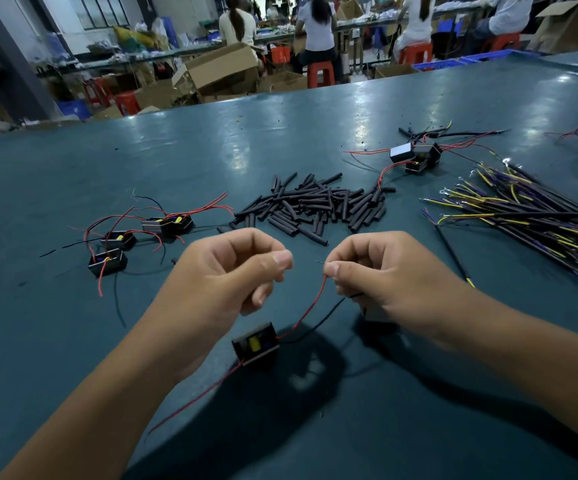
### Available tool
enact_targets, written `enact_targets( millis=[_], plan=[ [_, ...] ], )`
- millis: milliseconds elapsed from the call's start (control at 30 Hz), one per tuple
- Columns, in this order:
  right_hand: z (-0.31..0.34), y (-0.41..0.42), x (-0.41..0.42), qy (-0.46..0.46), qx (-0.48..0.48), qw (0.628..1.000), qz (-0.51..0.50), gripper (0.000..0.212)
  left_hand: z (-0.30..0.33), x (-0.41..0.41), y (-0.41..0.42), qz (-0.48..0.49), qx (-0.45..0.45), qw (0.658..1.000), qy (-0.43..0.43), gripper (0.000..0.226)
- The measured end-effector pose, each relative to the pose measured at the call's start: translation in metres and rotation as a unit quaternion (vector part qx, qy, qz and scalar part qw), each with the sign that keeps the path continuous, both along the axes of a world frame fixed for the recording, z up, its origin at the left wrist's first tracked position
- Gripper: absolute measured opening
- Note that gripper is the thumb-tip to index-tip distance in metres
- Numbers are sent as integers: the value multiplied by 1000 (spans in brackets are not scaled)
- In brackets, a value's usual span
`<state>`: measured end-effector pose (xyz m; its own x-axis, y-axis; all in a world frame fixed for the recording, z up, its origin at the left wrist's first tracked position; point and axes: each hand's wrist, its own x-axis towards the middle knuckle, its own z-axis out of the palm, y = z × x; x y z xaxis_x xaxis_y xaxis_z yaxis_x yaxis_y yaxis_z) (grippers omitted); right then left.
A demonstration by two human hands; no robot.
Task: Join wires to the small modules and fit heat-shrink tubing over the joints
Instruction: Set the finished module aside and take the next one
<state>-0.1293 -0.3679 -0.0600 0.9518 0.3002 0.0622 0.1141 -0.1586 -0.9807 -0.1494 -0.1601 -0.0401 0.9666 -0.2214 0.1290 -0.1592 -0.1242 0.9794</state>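
Observation:
A small black module (256,345) with a yellow part hangs just above the table below my hands. Its red wire (311,304) rises to my right hand (381,271), which pinches the stripped end between thumb and forefinger; a black wire (329,311) also runs up under that hand. My left hand (232,271) hovers beside it, fingers curled, thumb against forefinger; nothing shows in it. A second red wire (194,400) trails from the module toward the front left. A heap of black heat-shrink tubes (308,206) lies beyond my hands.
Three modules with red and black leads (135,237) lie at the left. More modules (415,157) sit at the back right. A bundle of yellow, purple and black wires (529,216) fills the right side. People sit at benches behind the green table (73,341).

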Motion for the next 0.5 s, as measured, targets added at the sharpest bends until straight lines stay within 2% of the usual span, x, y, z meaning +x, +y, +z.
enact_targets(
  millis=[67, 133, 200, 267, 400, 500],
  plan=[
    [-2, 1, 1, 32, 21, 999, -4, 15, -2, -4, -1, -38, 90, 993, -68, 5],
    [-2, 2, 0, 50, 32, 998, -1, 14, -6, -6, -5, -53, 222, 960, -164, 13],
    [-3, 2, 0, 50, 37, 998, 5, 13, -8, -7, -8, -58, 297, 923, -236, 21],
    [-4, 2, 0, 44, 35, 998, 6, 13, -9, -7, -11, -58, 301, 918, -253, 25],
    [-6, 3, 0, 42, 43, 998, -5, 14, -10, -10, -16, -42, 273, 934, -228, 25],
    [-8, 4, 0, 39, 45, 998, -12, 15, -10, -10, -17, -35, 250, 949, -189, 8]
  ],
)
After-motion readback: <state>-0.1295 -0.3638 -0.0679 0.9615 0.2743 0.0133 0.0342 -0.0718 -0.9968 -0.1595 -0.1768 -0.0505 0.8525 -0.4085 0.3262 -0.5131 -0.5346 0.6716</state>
